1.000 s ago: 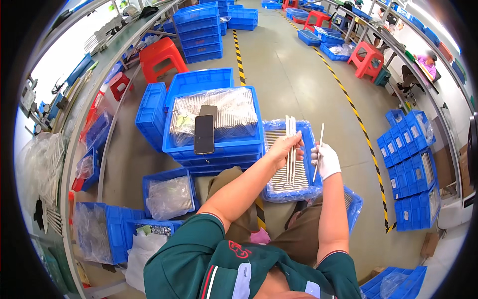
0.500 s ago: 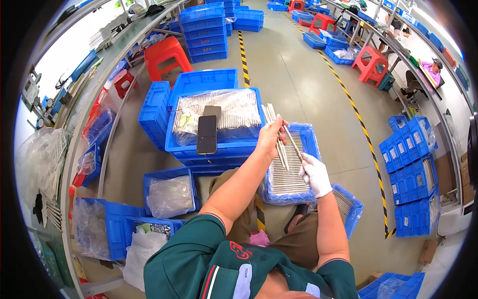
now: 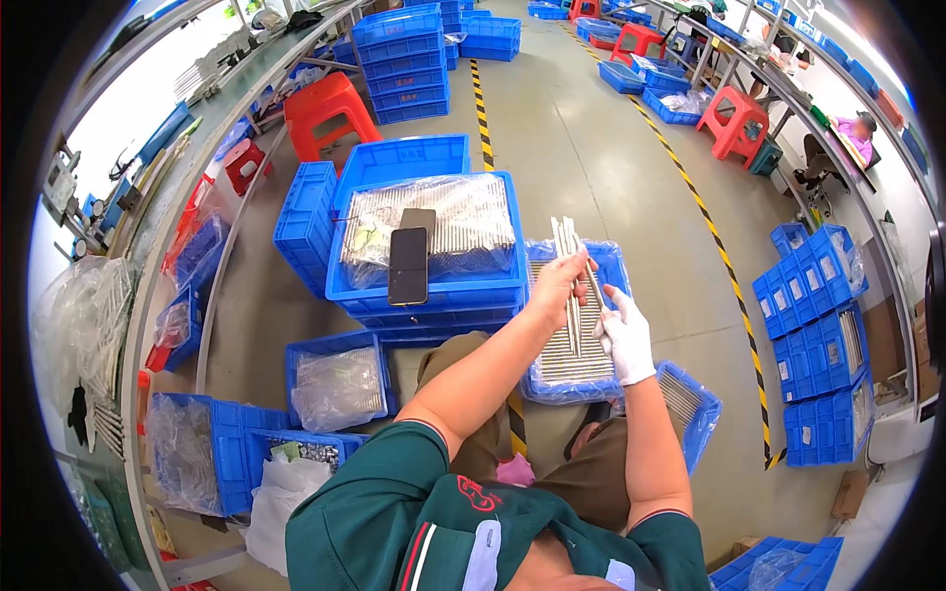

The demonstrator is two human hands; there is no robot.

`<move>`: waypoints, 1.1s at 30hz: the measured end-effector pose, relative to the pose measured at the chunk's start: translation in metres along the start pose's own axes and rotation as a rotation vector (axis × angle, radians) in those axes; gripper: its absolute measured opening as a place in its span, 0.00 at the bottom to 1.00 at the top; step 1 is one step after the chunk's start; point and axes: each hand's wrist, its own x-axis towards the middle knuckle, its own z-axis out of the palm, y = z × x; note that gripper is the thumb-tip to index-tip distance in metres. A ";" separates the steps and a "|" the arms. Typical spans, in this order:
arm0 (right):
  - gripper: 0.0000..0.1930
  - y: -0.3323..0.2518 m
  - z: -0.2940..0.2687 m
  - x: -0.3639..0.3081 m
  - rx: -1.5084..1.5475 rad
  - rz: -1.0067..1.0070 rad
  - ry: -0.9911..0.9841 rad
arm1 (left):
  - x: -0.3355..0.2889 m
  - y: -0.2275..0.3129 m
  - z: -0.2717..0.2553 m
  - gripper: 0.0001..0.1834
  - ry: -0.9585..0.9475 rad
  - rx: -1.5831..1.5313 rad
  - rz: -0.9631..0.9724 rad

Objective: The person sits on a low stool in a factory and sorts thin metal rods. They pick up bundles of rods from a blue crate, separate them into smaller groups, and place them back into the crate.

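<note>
My bare left hand grips a small bundle of thin metal rods that stick up and away from me. My right hand, in a white glove, pinches the lower part of the same bundle beside the left hand. Both hands hover over a blue crate lined with clear plastic and filled with rows of the same rods. The crate rests on my lap.
A stack of blue crates with a plastic-covered batch of rods and two dark phones stands ahead to the left. More blue crates sit at left, right and behind. Red stools and a yellow-black floor stripe lie beyond.
My right hand, earlier holding a single rod out to the right, has come in to the bundle. My left hand dipped left with the rods and now holds them upright over the crate.
</note>
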 end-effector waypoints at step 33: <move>0.10 0.002 -0.030 0.039 -0.046 -0.023 0.231 | -0.028 -0.037 0.016 0.15 -0.212 0.468 -0.290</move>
